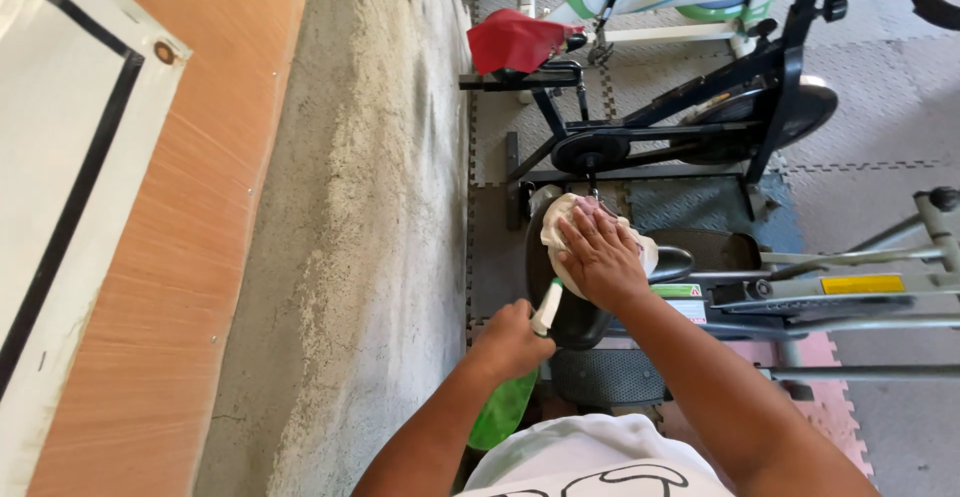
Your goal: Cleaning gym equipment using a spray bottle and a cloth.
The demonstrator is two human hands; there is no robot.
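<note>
Cloth [592, 229]: pale, crumpled, pressed flat on black saddle [570, 302] of exercise machine [830, 292] under R hand [600, 257]; fingers spread, palm down, not clamped. L hand [510, 342] closed round neck of green spray bottle [505, 402], white nozzle up, touching saddle edge. Floor: grey foam tiles [880, 127], pink ones [835, 407] near feet. Rough concrete wall [370, 207] close on left, wood panel [190, 237] beyond. Black bike [690, 117] w/ red saddle [515, 39] ahead; narrow gap betw. machines and wall.
</note>
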